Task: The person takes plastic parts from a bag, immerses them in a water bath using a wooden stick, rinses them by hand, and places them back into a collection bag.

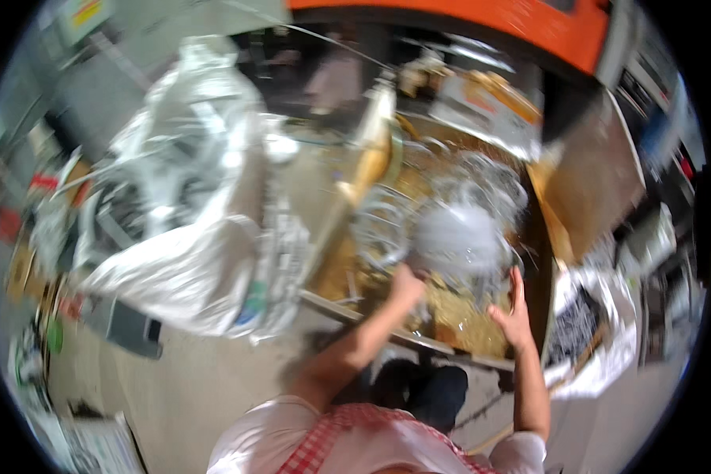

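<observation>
Shirt: a pale, near-white cloth top with short sleeves, bright at the near left and a little pinkish towards the middle.
Left sleeve: loose, wide and softly creased, ending around the elbow.
Right sleeve: the same whitish cloth, a smaller patch at the near right.
Checked cloth: a red-and-white checked fabric band over the shirt, broad on the left, thinner towards the right.
Trousers: very dark, navy-to-black cloth legs, beyond the chest; their finer detail is blurred.
Forearms: uncovered below both sleeves.
Hands: left hand and right hand bare.
</observation>
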Demonstrator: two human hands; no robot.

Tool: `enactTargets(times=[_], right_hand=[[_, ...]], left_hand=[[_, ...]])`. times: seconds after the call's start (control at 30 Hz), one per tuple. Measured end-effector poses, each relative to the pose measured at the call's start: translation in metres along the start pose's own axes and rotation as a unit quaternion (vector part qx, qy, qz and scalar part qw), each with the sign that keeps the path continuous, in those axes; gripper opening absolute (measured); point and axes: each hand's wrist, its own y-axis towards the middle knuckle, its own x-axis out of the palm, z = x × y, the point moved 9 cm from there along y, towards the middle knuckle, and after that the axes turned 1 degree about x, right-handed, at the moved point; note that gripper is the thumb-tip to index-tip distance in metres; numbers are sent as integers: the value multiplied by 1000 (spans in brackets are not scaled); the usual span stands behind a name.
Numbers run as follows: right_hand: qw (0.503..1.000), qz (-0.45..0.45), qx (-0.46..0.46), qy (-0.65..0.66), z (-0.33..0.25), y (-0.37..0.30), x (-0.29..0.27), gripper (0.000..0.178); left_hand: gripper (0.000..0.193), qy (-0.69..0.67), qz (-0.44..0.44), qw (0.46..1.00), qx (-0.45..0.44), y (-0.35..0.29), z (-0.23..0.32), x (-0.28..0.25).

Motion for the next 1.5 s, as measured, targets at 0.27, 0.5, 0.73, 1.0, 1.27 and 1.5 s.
enactTargets(times=[0.27, 0.5, 0.73, 1.0, 1.27, 1.5], right_hand=[[960, -5, 31, 277, -37, 36, 53, 45], [931, -84, -132, 330, -222, 130, 74, 29], [900, -173, -245, 315, -407, 202, 117, 17], [900, -270, -210, 270, -486, 246, 211, 20], [904, -362, -187, 126, -489, 265, 317, 21], [879, -418, -204, -105, -464, 287, 368, 30]], left_hand=[[58, -10, 60, 949, 309, -90, 168, -110], [68, 21, 129, 893, 431, -151, 304, -236], [42, 80, 148, 846, 507, -149, 380, -451], [65, 161, 127, 959, 195, 15, 242, -613], [63, 268, -70, 956, 96, 50, 206, -545], [41, 328, -166, 928, 65, 70, 196, -532]])
